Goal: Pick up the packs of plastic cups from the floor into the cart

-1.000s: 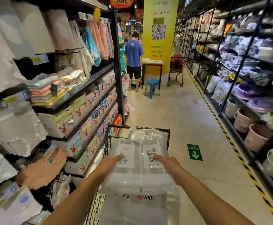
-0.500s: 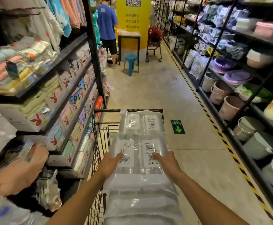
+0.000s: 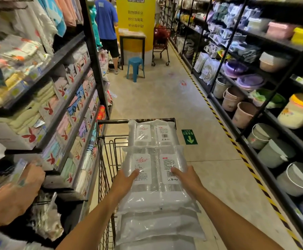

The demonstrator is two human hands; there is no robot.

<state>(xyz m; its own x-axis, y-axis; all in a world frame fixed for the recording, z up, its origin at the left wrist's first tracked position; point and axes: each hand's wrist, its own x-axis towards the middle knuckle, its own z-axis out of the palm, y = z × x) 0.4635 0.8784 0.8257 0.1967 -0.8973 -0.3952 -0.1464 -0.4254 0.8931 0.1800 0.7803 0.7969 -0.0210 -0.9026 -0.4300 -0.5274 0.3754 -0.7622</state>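
A clear pack of plastic cups (image 3: 154,195) with two white labels lies over the black wire cart (image 3: 109,154). My left hand (image 3: 124,183) grips its left side and my right hand (image 3: 187,178) grips its right side, thumbs on top. A second pack (image 3: 152,132) lies at the cart's far end, against the front rim. More packs (image 3: 158,226) are stacked under the held one, at the near end of the cart.
Towel shelves (image 3: 60,109) run close along the cart's left. Shelves of buckets and basins (image 3: 255,109) line the right, behind a yellow-black floor stripe. Ahead stand a blue stool (image 3: 135,68), a small table, a red cart (image 3: 161,44) and a person in blue (image 3: 106,24).
The held pack has come down toward the cart while both hands keep hold. The view has tilted downward, and the second pack at the cart's far end has come into sight.
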